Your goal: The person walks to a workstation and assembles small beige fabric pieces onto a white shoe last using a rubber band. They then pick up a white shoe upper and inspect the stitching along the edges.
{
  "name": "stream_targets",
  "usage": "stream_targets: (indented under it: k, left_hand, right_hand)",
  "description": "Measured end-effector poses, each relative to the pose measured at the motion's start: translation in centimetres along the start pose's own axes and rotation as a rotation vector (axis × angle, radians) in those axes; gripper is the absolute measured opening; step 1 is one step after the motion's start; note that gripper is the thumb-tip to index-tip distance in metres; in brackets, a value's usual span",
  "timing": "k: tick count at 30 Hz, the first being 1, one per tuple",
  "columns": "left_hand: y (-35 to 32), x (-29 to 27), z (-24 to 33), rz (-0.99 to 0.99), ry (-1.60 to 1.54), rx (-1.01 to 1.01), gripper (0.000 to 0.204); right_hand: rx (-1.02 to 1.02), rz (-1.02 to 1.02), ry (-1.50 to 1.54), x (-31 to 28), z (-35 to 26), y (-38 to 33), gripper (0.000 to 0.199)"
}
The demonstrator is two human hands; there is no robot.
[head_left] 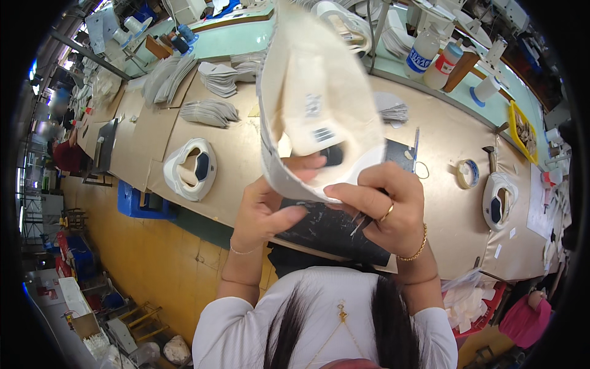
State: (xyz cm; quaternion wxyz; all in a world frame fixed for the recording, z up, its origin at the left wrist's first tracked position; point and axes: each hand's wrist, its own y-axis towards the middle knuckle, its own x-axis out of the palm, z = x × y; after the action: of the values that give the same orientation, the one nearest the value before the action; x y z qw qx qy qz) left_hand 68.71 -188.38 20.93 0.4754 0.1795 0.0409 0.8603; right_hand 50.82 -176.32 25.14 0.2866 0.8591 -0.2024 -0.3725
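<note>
A white shoe upper [319,92], pale cream inside with a printed label and a dark patch, is held up close in front of me. My right hand [393,206] pinches its lower edge between thumb and fingers. Thin metallic points show below that hand's fingers, but their kind is unclear. My left hand [267,206] has its fingers inside the upper's wall and its thumb outside, below the edge. Beneath my hands a black mat [332,230] lies on the table. More shoe uppers rest on the table, one at the left [190,169] and one at the right [499,201].
Stacks of pale cut pieces [209,113] lie on the tan table [239,147]. A tape roll [467,173] and a hammer [490,157] are at the right. Bottles [423,52] and a yellow basket [522,132] stand farther back. A blue crate [141,202] sits below the left edge.
</note>
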Motion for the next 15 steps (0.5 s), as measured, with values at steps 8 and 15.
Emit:
stream_targets:
  k: [8,15]
  left_hand:
    - [-0.1,1.1,-5.3,0.464,-0.432,-0.314,0.053]
    - [-1.4,1.6,-4.6,0.526,-0.119,-0.457,0.045]
  right_hand:
    - [-0.238,-0.18,-0.012,-2.0,2.5,-2.0,0.03]
    - [0.251,-0.015,0.047,-0.6,5.1,-6.1,0.03]
